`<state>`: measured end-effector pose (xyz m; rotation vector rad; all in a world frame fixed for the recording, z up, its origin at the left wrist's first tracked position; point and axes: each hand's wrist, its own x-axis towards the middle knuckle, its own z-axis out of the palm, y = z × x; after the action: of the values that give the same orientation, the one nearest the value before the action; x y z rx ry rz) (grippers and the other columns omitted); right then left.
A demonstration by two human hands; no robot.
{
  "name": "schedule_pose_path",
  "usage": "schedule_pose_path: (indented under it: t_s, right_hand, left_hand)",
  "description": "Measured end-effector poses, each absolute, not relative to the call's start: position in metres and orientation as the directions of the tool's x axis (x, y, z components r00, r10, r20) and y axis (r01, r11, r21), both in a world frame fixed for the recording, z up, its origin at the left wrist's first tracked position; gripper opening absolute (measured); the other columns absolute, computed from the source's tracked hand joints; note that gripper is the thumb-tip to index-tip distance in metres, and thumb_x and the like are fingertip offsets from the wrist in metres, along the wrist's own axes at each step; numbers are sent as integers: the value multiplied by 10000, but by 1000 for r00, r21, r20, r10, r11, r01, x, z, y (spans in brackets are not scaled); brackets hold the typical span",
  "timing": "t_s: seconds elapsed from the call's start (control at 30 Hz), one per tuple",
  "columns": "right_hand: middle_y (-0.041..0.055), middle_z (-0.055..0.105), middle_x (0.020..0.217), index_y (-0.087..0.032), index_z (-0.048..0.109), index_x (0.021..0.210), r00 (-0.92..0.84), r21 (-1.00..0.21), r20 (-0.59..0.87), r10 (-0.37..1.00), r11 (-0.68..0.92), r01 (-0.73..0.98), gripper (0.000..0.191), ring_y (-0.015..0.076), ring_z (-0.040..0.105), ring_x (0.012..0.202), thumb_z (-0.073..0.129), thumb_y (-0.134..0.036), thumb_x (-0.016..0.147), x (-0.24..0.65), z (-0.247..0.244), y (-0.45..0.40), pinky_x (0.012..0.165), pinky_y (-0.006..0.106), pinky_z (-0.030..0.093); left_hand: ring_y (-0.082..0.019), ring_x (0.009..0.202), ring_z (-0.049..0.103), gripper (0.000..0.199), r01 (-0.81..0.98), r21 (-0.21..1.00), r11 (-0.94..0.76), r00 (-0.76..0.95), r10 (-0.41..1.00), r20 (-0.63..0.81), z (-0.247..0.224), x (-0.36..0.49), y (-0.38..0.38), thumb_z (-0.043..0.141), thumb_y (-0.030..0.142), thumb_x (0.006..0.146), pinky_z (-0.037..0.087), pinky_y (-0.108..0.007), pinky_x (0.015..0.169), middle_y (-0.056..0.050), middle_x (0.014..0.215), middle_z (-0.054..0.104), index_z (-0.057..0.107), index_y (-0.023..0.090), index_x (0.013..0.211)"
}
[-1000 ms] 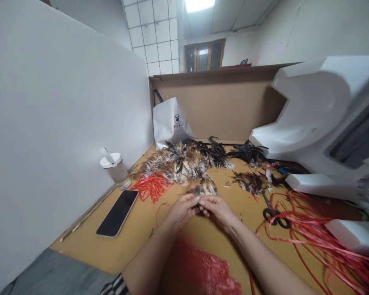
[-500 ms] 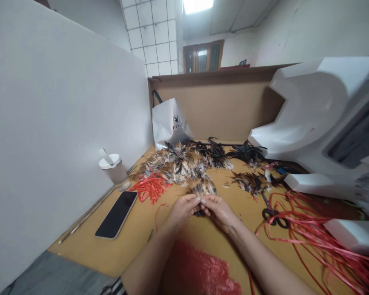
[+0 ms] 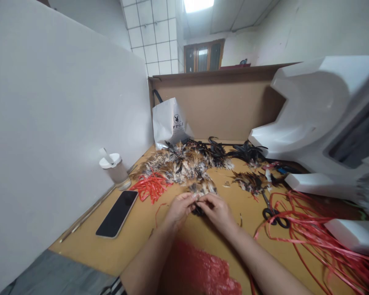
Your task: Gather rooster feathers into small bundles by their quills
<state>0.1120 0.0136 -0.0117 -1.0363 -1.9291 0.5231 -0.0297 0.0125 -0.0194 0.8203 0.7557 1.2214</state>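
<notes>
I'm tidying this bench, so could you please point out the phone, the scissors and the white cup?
phone (image 3: 117, 213): head view, middle of the dark screen.
scissors (image 3: 275, 217): head view, black handle loops.
white cup (image 3: 116, 168): head view, its body under the lid.

The tan worktop (image 3: 135, 241) carries a heap of brown and black feathers (image 3: 184, 164) toward its far edge, with a white bag (image 3: 170, 123) behind it. A bundle of red strips (image 3: 150, 185), a white cup (image 3: 114, 168) and a black phone (image 3: 118, 213) lie near the left edge. Black scissors (image 3: 272, 211), loose red cord (image 3: 319, 237) and white foam blocks (image 3: 319, 182) occupy the right side.
</notes>
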Motion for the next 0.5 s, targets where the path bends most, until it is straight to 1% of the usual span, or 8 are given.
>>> schedule_pose_path:
  t_s: [0.07,0.13,0.2,0.27,0.37,0.43,0.5]
  right_hand:
    - [45,560,682,-190,585,692,-337,-538,527,781,613,579,207,150,497,666,455,-315,794,113,-10,11,635,246,355]
    - [47,553,686,-186,566,685,-367,-421,544,754,624,659,209,150,489,676,442,-302,806,114,-9,9,634,240,336]
    - [48,550,683,-180,554,682,-378,-338,558,739,619,709,212,149,483,675,438,-301,811,114,-7,8,630,238,319]
    - [51,548,681,-174,549,673,-379,-284,567,731,606,743,233,148,478,672,429,-311,817,115,-6,7,629,238,309]
    - [56,548,675,-167,547,659,-362,-264,578,731,587,766,272,146,475,664,418,-343,821,115,-5,7,626,240,302]
    - [53,546,655,-167,548,648,-336,-300,579,743,578,759,284,143,475,646,432,-369,810,116,-5,8,612,238,301]
    - [46,545,636,-173,547,636,-309,-369,567,764,571,734,275,139,475,626,457,-381,792,116,-6,10,593,232,305]
  left_hand:
    - [-97,639,512,158,-512,843,165,209,976,-64,-20,-30,12,636,258,650,372,-199,612,-45,748,600,635,137,751]
    - [-83,600,496,159,-516,836,187,248,967,-63,-21,-29,11,637,261,653,358,-191,578,-35,706,584,630,126,738]
    - [-78,584,490,164,-512,833,208,284,957,-64,-20,-29,11,640,262,652,351,-190,564,-33,680,572,626,115,723]
    - [-80,582,494,172,-508,830,228,307,949,-73,-19,-29,10,649,264,645,353,-193,565,-36,669,571,623,106,710]
    - [-89,596,508,189,-485,843,232,315,946,-79,-16,-29,9,654,270,640,366,-202,584,-47,676,581,625,98,712]
    - [-99,609,519,195,-445,867,222,309,947,-83,-15,-30,10,654,274,638,378,-212,600,-55,682,590,626,94,709]
    - [-107,612,527,191,-411,888,209,292,952,-89,-14,-32,11,658,275,632,388,-220,610,-57,671,596,625,95,688]
